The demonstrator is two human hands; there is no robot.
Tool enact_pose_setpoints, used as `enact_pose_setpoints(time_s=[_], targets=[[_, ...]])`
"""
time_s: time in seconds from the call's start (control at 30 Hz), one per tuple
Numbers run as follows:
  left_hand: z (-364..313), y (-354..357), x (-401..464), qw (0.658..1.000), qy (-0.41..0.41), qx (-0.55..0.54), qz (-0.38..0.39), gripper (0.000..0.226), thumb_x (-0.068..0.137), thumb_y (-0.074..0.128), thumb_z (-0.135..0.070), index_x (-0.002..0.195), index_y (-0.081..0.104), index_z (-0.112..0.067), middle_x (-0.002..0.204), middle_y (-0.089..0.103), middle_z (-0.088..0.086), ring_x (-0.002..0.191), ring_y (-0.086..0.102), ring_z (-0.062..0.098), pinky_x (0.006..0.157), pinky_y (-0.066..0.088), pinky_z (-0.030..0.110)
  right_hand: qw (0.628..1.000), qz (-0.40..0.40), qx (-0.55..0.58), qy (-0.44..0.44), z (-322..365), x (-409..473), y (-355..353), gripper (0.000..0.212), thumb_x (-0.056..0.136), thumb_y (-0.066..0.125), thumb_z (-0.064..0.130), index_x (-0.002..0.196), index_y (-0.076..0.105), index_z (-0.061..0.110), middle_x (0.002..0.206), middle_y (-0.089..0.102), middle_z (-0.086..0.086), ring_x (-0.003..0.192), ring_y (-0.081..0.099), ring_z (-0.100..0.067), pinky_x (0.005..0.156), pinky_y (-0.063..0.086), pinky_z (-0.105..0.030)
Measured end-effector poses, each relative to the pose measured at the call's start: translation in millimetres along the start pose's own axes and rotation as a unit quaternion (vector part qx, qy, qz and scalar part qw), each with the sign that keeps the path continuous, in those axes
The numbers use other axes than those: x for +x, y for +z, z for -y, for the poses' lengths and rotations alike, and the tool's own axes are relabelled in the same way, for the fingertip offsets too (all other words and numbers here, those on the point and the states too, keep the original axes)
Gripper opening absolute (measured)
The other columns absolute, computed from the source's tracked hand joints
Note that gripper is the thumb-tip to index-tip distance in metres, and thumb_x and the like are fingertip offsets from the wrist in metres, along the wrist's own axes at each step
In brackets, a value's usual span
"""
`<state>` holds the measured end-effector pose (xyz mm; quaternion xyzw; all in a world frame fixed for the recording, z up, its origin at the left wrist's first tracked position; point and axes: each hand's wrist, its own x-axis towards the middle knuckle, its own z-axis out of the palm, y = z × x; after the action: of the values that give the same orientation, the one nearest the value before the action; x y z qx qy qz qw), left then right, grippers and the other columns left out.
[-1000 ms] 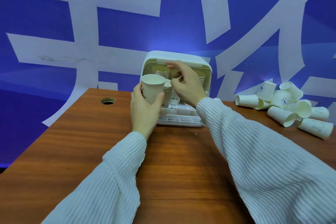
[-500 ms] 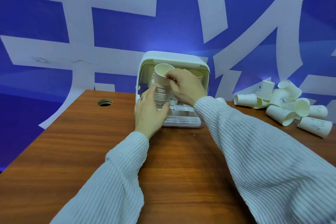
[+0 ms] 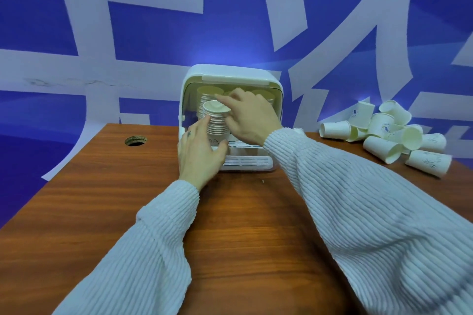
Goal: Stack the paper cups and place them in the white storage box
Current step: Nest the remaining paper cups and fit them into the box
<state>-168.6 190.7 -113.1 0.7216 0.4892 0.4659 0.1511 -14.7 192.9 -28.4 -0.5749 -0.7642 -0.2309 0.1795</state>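
Note:
The white storage box [image 3: 231, 73] stands open-fronted at the far middle of the wooden table [image 3: 102, 202]. Several stacks of paper cups fill it. At its front left stands a tall cup stack [image 3: 217, 126]. My left hand [image 3: 199, 155] grips the lower part of that stack, forefinger up its left side and thumb on the right. My right hand [image 3: 252, 116] holds the top cup [image 3: 216, 108] by its rim, forefinger stretched over the far edge. The top cup sits nested in the stack.
A heap of loose paper cups [image 3: 389, 133] lies on the table's far right. A round cable hole [image 3: 135, 140] is at the far left. A blue and white wall stands right behind the table.
My left hand brought a single cup to the box, my right hand set it on the stack, and now it sits pushed down in the stack. My left hand moved to the stack's base.

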Motion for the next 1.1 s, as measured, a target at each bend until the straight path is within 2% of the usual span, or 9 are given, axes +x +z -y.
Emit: enact_pose_setpoints(time_s=[0.13, 0.23, 0.33, 0.57, 0.67, 0.77, 0.87, 0.97, 1.1], targets=[[-13, -3, -7, 0.997, -0.020, -0.059, -0.045, 0.057, 0.093, 0.067, -0.031, 0.146, 0.051, -0.019, 0.148, 0.051, 0.003, 0.139, 0.040, 0.023, 0.118, 0.030, 0.040, 0.929, -0.227, 0.170, 0.238, -44, -51, 2, 0.035, 0.092, 0.053, 0.024, 0.126, 0.063, 0.023, 0.110, 0.066, 0.003, 0.103, 0.060, -0.021, 0.090, 0.051, -0.043], [-34, -1, -18, 0.990, -0.004, -0.111, -0.086, 0.040, 0.094, 0.065, -0.024, 0.133, 0.060, -0.018, 0.134, 0.058, 0.000, 0.129, 0.046, 0.019, 0.105, 0.031, 0.025, 0.895, -0.142, 0.138, 0.400, -92, -92, 19, 0.045, 0.095, 0.055, 0.032, 0.139, 0.055, 0.024, 0.133, 0.058, -0.004, 0.122, 0.055, -0.026, 0.099, 0.048, -0.046], [-60, 7, -35, 0.984, 0.046, -0.160, -0.062, 0.031, 0.094, 0.067, -0.019, 0.124, 0.063, -0.020, 0.122, 0.059, -0.008, 0.120, 0.053, 0.012, 0.101, 0.039, 0.023, 0.878, 0.018, 0.161, 0.450, -119, -121, 39, 0.071, 0.094, 0.061, 0.048, 0.157, 0.036, 0.026, 0.161, 0.037, -0.008, 0.141, 0.045, -0.031, 0.110, 0.043, -0.048], [-94, 48, -76, 0.970, 0.132, -0.161, 0.127, 0.028, 0.092, 0.065, -0.031, 0.120, 0.064, -0.028, 0.117, 0.058, -0.018, 0.110, 0.057, -0.001, 0.096, 0.049, 0.025, 0.856, 0.059, 0.217, 0.465, -133, -131, 61, 0.074, 0.093, 0.066, 0.047, 0.155, 0.033, 0.022, 0.143, 0.058, -0.008, 0.127, 0.058, -0.032, 0.097, 0.047, -0.042], [-109, 74, -71, 0.960, 0.011, -0.135, 0.246, 0.047, 0.094, 0.065, -0.047, 0.136, 0.059, -0.026, 0.133, 0.056, -0.012, 0.108, 0.058, 0.000, 0.102, 0.045, 0.027, 0.779, -0.080, 0.350, 0.513, -126, -143, 50, 0.065, 0.088, 0.070, 0.041, 0.145, 0.043, 0.024, 0.132, 0.063, -0.006, 0.112, 0.063, -0.027, 0.088, 0.048, -0.036], [-128, 110, -63, 0.855, -0.232, -0.305, 0.349, 0.106, 0.075, 0.075, -0.071, 0.158, 0.034, -0.020, 0.153, 0.047, 0.002, 0.135, 0.052, 0.020, 0.115, 0.041, 0.037, 0.679, -0.180, 0.490, 0.516, -120, -171, 27, 0.050, 0.088, 0.075, 0.033, 0.128, 0.045, 0.024, 0.121, 0.064, -0.006, 0.101, 0.064, -0.021, 0.085, 0.052, -0.038], [-144, 146, -58, 0.806, -0.275, -0.421, 0.311, 0.129, 0.054, 0.082, -0.081, 0.159, 0.029, -0.028, 0.154, 0.049, 0.004, 0.139, 0.051, 0.025, 0.105, 0.047, 0.036, 0.708, -0.133, 0.539, 0.437, -118, -207, 4, 0.046, 0.087, 0.079, 0.031, 0.121, 0.049, 0.024, 0.117, 0.067, -0.005, 0.104, 0.068, -0.021, 0.091, 0.056, -0.038], [-157, 175, -56, 0.805, -0.247, -0.472, 0.260, 0.089, 0.069, 0.087, -0.058, 0.142, 0.054, -0.017, 0.123, 0.072, 0.009, 0.110, 0.072, 0.024, 0.082, 0.058, 0.036, 0.762, -0.042, 0.528, 0.372, -132, -236, -6, 0.034, 0.089, 0.077, 0.040, 0.116, 0.060, 0.029, 0.116, 0.071, 0.005, 0.109, 0.068, -0.009, 0.095, 0.055, -0.029], [-171, 187, -72, 0.897, -0.174, -0.349, 0.209, 0.067, 0.078, 0.085, -0.050, 0.130, 0.053, -0.024, 0.112, 0.067, -0.007, 0.099, 0.067, 0.010, 0.079, 0.055, 0.028, 0.785, -0.142, 0.384, 0.465, -195, -256, -11, 0.020, 0.098, 0.063, 0.042, 0.114, 0.070, 0.030, 0.122, 0.066, 0.013, 0.117, 0.058, -0.006, 0.103, 0.046, -0.033]])
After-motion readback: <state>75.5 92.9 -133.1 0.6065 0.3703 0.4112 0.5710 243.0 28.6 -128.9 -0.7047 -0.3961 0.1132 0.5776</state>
